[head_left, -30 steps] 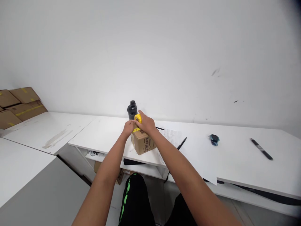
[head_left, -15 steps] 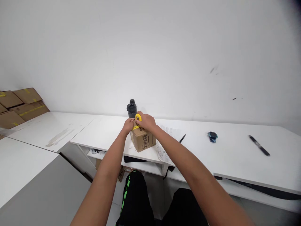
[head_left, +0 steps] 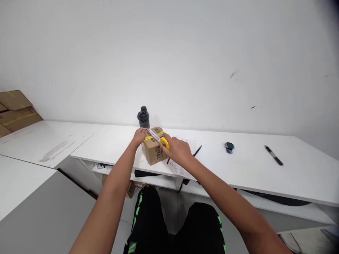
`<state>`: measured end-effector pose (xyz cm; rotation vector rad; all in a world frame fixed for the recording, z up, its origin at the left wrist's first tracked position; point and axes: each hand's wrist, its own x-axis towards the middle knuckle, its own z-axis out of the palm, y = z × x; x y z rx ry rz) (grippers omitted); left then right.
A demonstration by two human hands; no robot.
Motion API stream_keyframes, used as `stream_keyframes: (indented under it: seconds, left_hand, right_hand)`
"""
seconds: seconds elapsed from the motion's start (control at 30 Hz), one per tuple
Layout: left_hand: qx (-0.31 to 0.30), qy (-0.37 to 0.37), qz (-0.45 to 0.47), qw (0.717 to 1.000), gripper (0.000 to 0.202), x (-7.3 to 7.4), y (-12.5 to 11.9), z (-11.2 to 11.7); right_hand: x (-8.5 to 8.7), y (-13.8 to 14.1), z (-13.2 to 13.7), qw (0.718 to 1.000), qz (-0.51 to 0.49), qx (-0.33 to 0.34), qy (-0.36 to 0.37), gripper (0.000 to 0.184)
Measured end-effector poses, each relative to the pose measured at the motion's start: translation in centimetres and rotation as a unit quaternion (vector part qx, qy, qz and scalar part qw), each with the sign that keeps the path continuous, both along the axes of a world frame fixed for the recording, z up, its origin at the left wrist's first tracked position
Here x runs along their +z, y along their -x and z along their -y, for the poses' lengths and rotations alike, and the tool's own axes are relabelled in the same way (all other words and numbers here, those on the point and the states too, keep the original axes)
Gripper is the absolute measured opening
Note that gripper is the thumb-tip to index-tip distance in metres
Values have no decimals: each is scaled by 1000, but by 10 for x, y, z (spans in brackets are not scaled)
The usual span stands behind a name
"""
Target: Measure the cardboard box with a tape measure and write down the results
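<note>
A small cardboard box with printed characters and yellow tape stands on the white table. Across its top runs the white blade of a yellow tape measure. My right hand is closed around the tape measure's case at the box's right edge. At the far left edge of the box top, my left hand pinches the end of the blade. Part of the dangling black strap by the case is hidden behind my right hand.
Behind the box stands a dark bottle. Right of it lie a written sheet, a black pen, a watch and a dark marker. Several cardboard boxes are stacked at the far left. A shelf runs under the tabletop.
My right hand has moved right and toward me with the tape measure, drawing the blade out across the box top. My left hand stays at the box's left edge. The view has shifted slightly.
</note>
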<state>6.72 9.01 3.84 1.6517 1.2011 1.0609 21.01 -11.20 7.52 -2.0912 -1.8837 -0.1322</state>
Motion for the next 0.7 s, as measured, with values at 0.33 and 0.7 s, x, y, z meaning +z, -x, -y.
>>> stream_keyframes:
  seconds: [0.33, 0.7]
  left_hand:
    - [1, -13, -6, 1000, 22, -5, 0, -4]
    - [-11, -17, -2, 1000, 20, -4, 0, -1]
  right_hand:
    - [-28, 4, -1, 998, -8, -14, -60, 53]
    - [-35, 4, -2, 996, -17, -29, -87, 50]
